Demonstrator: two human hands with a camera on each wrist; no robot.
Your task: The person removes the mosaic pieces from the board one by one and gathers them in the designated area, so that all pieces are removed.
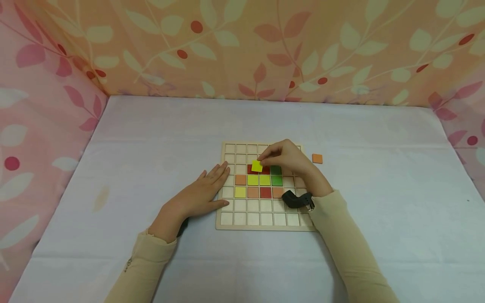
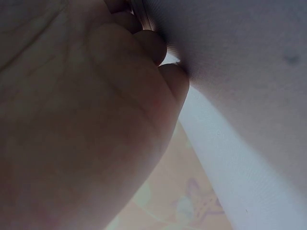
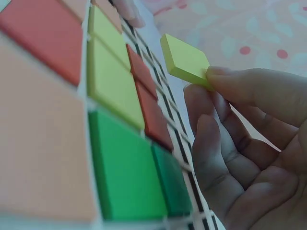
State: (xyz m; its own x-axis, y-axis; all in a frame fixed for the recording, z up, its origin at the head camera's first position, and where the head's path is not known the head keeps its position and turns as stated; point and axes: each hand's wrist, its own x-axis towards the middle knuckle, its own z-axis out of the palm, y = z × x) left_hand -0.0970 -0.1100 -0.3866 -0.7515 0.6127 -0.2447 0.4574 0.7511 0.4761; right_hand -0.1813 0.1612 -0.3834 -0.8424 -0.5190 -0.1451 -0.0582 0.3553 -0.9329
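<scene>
On the white table (image 1: 398, 189) lie a wooden board (image 1: 265, 228), just below the frame's centre, and an orange tile (image 1: 317, 158), right of centre.

Remotely I view a sq. yellow tile (image 1: 257, 166), tilted, pinched clear of the wooden grid bd. (image 1: 261, 228), approx. over inset red tiles (image 1: 266, 171).

My left hand (image 1: 198, 193) blocks the board's (image 1: 261, 228) left edge, my right forearm (image 1: 348, 244) its near right corner. Between them I could pass over the near edge. Right of the board, one orange tile (image 1: 317, 158) obstructs the table (image 1: 398, 189); a flowered curtain (image 1: 242, 63) closes the back.
</scene>
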